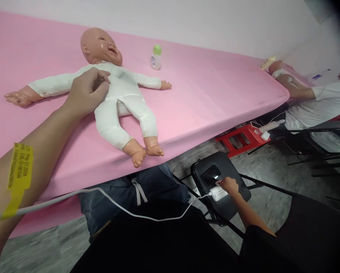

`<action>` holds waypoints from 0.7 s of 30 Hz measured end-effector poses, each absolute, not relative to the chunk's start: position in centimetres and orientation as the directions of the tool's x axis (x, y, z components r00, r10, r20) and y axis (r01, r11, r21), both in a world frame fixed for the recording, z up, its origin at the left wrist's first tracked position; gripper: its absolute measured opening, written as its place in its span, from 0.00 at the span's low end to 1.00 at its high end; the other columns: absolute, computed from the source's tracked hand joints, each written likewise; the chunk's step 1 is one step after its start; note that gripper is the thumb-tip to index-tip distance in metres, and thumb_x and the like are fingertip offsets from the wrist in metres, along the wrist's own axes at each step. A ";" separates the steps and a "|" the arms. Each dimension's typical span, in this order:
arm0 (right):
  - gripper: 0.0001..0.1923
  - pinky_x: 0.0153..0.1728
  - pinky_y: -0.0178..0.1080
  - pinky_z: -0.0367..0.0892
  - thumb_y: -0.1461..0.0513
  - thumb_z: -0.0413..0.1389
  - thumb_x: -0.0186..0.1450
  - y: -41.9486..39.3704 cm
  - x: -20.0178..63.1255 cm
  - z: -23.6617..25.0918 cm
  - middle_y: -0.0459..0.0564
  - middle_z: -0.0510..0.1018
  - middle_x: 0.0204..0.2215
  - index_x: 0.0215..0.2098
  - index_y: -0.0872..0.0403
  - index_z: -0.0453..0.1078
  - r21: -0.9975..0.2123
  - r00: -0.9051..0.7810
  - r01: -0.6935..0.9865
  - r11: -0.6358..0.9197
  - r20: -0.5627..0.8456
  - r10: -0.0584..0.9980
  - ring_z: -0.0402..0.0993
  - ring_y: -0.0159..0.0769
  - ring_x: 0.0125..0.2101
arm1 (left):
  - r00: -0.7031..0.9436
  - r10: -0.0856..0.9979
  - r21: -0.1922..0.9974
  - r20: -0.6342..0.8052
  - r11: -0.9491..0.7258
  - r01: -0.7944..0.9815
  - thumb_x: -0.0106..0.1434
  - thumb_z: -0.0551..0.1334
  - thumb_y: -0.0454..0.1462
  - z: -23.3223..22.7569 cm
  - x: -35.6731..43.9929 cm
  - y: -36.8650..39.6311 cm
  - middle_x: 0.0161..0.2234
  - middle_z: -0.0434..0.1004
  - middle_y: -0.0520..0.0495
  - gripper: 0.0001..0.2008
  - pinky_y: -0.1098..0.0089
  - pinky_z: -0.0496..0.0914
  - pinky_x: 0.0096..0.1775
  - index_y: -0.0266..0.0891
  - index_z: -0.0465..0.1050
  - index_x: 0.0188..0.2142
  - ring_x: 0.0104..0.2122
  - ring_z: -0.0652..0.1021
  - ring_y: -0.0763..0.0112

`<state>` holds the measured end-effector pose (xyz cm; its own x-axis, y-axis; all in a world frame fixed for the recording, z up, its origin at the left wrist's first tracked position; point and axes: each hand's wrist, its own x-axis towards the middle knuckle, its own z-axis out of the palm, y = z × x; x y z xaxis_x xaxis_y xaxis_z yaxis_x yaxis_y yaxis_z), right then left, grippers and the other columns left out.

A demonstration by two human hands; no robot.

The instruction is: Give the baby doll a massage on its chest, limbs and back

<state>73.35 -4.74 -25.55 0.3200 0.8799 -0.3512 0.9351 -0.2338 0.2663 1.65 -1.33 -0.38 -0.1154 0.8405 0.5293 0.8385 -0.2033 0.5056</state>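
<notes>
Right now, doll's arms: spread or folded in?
Spread. The doll's arms reach out to opposite sides over the pink cloth, both hands well away from its torso.

Your left hand (90,89) rests with bent fingers on the torso of a baby doll (127,89) in white, which lies face up on the pink-covered bench (210,91), feet toward the near edge. A green-capped bottle (156,57) stands beyond the doll's outstretched arm. Your right hand (229,184) is at a white box (219,193) with a cable (158,219), on a black chair (229,167) beside you. Farther right, a person in white (329,98) sits near a red stool (235,140).
</notes>
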 end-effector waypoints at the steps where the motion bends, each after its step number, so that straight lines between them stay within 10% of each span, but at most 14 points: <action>1: 0.19 0.50 0.49 0.69 0.53 0.58 0.65 -4.8 73.2 -25.6 0.64 0.79 0.53 0.47 0.55 0.81 0.279 0.329 0.931 -0.237 -0.353 0.876 0.71 0.58 0.58 | -0.116 0.839 0.502 0.532 -0.202 0.841 0.70 0.54 0.39 -0.3 1.7 -1.3 0.60 0.74 0.47 0.12 0.57 0.69 0.59 0.40 0.69 0.50 0.55 0.76 0.62; 21: 0.19 0.54 0.51 0.67 0.54 0.55 0.71 -4.0 71.9 -25.4 0.64 0.70 0.61 0.54 0.55 0.75 0.407 0.428 0.882 -0.237 -0.481 0.765 0.65 0.55 0.63 | -0.131 0.863 0.532 0.488 -0.176 0.828 0.71 0.55 0.44 0.2 2.1 -1.6 0.58 0.73 0.47 0.14 0.57 0.67 0.60 0.42 0.70 0.50 0.55 0.73 0.61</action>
